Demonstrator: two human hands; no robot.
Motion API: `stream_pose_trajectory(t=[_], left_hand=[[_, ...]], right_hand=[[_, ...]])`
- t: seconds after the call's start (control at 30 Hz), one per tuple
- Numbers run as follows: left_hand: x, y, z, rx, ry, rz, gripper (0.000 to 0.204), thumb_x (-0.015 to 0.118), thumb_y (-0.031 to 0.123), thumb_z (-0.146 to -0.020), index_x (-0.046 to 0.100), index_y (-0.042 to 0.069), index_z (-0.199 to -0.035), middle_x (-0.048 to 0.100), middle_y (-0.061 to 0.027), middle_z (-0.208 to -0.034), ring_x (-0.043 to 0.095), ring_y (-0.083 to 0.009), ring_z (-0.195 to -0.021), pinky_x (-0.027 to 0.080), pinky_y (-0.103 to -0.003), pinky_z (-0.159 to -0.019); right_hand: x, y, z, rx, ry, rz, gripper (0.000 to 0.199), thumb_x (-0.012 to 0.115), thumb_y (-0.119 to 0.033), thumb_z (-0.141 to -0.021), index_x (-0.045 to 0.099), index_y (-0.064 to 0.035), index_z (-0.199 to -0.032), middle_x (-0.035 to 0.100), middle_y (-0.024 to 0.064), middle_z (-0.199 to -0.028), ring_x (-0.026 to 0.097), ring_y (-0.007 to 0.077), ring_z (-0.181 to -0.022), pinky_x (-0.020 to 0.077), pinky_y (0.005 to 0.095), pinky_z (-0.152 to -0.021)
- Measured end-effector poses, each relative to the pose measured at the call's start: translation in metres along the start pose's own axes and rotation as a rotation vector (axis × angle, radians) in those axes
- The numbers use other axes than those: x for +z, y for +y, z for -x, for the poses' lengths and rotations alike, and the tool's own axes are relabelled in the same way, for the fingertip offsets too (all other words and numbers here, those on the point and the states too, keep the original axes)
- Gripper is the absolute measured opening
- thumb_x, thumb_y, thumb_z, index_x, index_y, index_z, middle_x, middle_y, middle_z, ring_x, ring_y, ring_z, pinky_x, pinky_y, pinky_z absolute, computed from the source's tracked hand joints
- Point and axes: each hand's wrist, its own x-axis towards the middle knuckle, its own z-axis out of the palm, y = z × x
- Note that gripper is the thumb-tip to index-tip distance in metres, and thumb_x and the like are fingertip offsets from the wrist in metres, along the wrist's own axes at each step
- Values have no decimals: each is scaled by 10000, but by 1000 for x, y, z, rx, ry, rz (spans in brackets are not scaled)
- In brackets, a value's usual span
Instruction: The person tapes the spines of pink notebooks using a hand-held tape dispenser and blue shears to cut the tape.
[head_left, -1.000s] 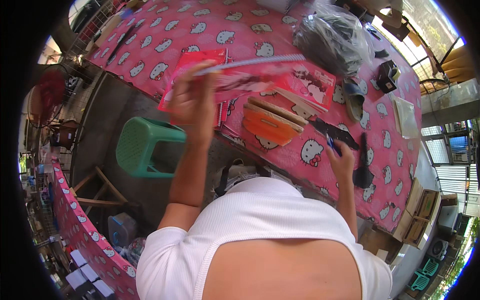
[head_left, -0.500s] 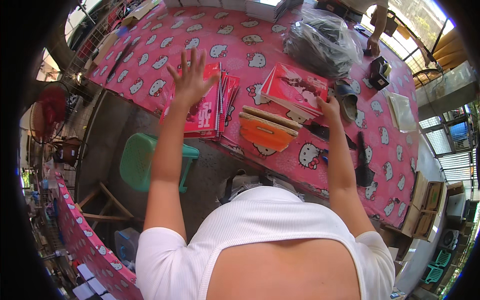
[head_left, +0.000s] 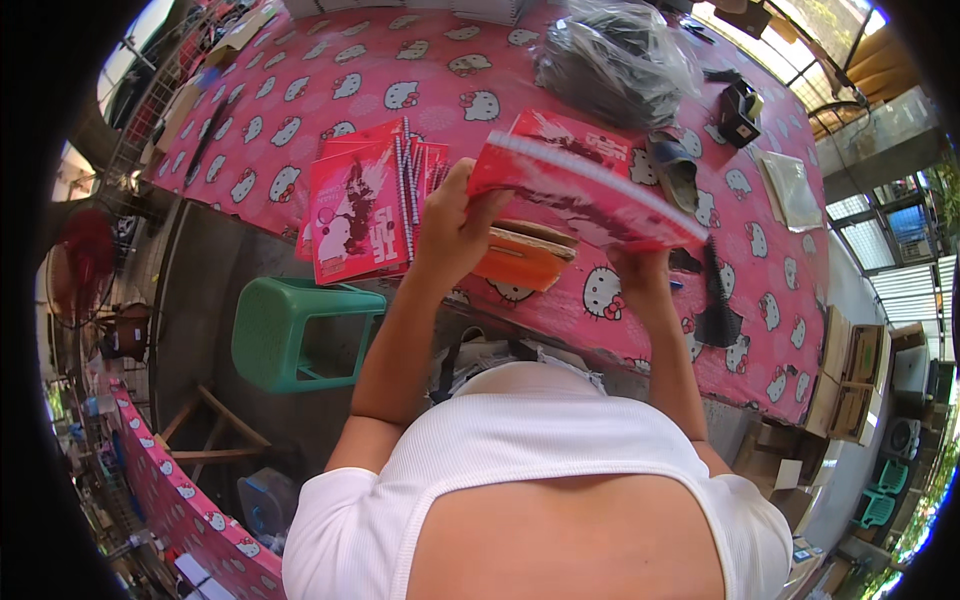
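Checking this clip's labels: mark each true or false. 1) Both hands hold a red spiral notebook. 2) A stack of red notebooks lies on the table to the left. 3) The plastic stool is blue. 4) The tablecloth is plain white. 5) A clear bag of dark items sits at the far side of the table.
1) True: left hand and right hand hold the red spiral notebook.
2) True: the stack of red notebooks lies there.
3) False: the stool is green.
4) False: the tablecloth is pink with white cartoon cats.
5) True: the clear bag.
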Motion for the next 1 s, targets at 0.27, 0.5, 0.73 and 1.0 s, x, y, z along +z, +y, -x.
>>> stream_pose_trajectory(t=[0.27,0.5,0.73,1.0], left_hand=[[-9,-43,13,11,59,160,375,666,73,-851,458,12,-1158,595,-70,-1030,562,-126,-972,431,-257,-841],[-6,-19,-1,160,-21,-51,620,741,105,-793,384,8,-1290,530,-108,-1193,498,-175,-1119,390,-288,-941],[1,-80,33,-59,174,209,808,807,165,-733,340,-8,-1369,479,-83,-1270,457,-175,-1172,334,-308,-1028],[1,-60,21,13,390,53,747,707,205,-820,300,-11,-1408,255,-161,-1485,226,-255,-1384,201,-351,-1118]], right_hand=[[12,-4,4,-141,34,184,415,587,65,-830,416,-18,-1199,558,157,-1077,546,282,-992,426,355,-838],[33,49,24,29,-141,153,463,607,51,-796,432,-15,-1220,548,178,-1107,550,299,-1009,428,365,-871],[63,2,38,35,71,-2,780,758,-42,-673,340,-7,-1331,496,174,-1193,486,338,-1129,372,379,-992],[-107,65,0,363,269,681,258,691,-219,-779,670,-19,-940,667,151,-862,627,321,-840,474,394,-761]])
